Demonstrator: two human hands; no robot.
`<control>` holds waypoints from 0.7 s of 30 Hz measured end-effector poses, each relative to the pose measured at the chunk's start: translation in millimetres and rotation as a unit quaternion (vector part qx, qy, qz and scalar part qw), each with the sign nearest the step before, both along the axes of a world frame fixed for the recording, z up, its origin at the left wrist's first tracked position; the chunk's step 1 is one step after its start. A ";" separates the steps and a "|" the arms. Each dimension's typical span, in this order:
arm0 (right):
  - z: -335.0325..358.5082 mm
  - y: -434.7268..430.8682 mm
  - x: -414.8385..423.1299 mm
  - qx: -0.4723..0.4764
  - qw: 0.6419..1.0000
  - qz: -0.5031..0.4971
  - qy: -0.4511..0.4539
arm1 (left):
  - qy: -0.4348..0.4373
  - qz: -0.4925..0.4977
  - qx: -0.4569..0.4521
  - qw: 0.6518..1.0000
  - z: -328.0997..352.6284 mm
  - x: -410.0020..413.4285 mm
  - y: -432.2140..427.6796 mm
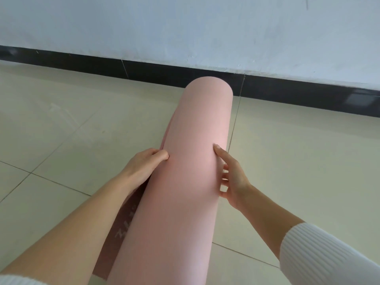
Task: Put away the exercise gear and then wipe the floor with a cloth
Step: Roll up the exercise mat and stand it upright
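Note:
A pink exercise mat [191, 153], rolled into a thick cylinder, runs from the bottom of the view up toward the wall. My left hand [144, 165] presses against the roll's left side with fingers curled onto it. On the right side, my right hand [232, 177] lies with its thumb on top of the roll and its fingers spread along the flank. A strip of the mat's loose edge with pale lettering [125, 225] shows under my left forearm. The far end of the roll points at the skirting.
Pale cream floor tiles [72, 124] spread to both sides of the roll. A black skirting board [144, 73] runs along the base of a white wall [185, 27] just beyond the roll's far end. White ribbed sleeves cover both my arms near the elbows.

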State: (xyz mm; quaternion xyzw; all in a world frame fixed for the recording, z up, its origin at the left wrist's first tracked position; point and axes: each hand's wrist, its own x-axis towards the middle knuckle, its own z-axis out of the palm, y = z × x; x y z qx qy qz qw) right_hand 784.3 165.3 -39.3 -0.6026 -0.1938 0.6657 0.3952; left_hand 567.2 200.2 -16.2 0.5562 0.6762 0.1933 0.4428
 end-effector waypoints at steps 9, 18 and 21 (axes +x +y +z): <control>41.2 -21.8 69.6 0.064 0.997 -0.030 -0.031 | -0.085 -0.039 0.037 0.995 37.1 64.7 -5.1; 157.6 -56.5 193.2 0.199 0.975 -0.071 -0.070 | -0.224 -0.098 0.085 0.966 134.1 194.1 -28.4; 201.3 -73.9 233.6 0.241 0.966 -0.067 -0.068 | -0.250 -0.110 0.063 0.960 167.1 232.3 -38.7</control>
